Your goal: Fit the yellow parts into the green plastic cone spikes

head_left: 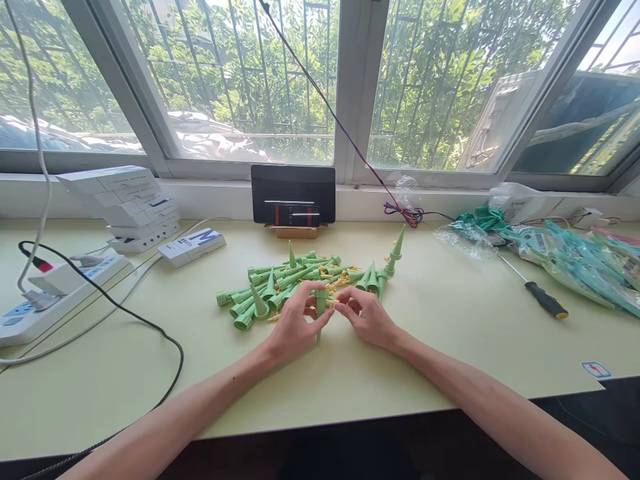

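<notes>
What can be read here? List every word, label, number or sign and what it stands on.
"M", large and blue, it seems: on the flat white box.
Stacked white boxes: print too small to read.
Phone screen: blurred.
Sticker, lower right: red mark, unreadable.

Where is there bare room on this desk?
Bare: between the black cable and the pile of green spikes; between that pile and the screwdriver. Crowded: power strip and white boxes at left, plastic bags at right, the middle where the left hand holds a green spike.
</notes>
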Tool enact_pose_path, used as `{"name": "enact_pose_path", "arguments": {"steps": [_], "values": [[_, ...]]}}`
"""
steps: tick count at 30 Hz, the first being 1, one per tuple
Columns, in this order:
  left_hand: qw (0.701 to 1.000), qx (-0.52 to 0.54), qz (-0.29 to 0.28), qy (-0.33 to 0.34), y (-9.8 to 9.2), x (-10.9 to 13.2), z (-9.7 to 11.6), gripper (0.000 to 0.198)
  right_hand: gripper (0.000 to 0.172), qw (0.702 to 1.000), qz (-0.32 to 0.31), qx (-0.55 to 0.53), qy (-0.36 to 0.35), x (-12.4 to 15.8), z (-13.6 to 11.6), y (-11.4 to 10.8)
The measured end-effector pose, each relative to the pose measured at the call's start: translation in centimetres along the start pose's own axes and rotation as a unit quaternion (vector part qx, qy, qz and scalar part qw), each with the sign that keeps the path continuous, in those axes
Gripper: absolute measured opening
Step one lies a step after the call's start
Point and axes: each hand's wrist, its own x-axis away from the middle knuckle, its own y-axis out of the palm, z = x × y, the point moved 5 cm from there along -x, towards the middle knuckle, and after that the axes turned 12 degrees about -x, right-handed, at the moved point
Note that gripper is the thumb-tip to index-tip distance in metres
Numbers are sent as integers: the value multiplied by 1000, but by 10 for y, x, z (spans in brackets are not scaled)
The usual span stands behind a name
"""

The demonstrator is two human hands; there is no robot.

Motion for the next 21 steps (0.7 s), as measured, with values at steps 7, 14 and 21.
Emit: {"name": "enact_pose_path", "arguments": {"steps": [7,14,21], "values": [[1000,-4,-1,9,1,1,-2,29,15,1000,-8,4,-8,1,0,0],[1000,-6,-6,18,2,1,-1,29,15,999,-14,34,-22,1,-3,0],[1000,-5,-12,22,3,2,0,29,20,998,-23,50,-28,0,-6,1]]}}
